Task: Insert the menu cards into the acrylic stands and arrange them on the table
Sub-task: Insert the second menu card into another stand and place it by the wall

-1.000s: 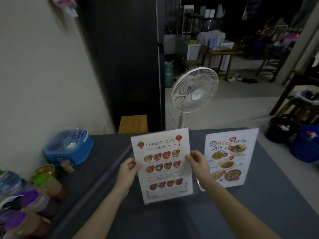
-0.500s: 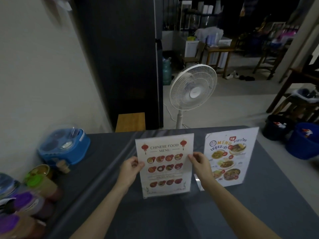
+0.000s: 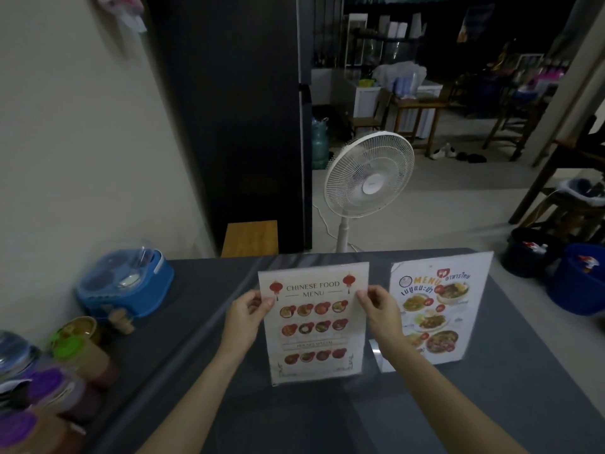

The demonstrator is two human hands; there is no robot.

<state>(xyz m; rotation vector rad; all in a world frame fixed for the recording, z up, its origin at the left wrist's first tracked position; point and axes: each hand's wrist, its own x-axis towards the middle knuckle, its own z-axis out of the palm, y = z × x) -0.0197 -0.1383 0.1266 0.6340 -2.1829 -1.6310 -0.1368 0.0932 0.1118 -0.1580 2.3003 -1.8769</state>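
— What fills the lower frame?
— A grey table [image 3: 491, 404]; at centre, the Chinese food menu stand [image 3: 316, 322] upright on it, the Thai menu stand [image 3: 438, 309] just beside, to the right.
— And the hands?
— Left hand [image 3: 245, 317] pinches its left edge, right hand [image 3: 379, 314] its right edge, fingers closed on it.

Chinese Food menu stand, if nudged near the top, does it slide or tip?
Probably tips: the Chinese Food menu stand is tall and thin, with only a narrow foot on the grey tablecloth. It looks stiff and light, since the left hand and right hand hold it by fingertip pinches at its edges.
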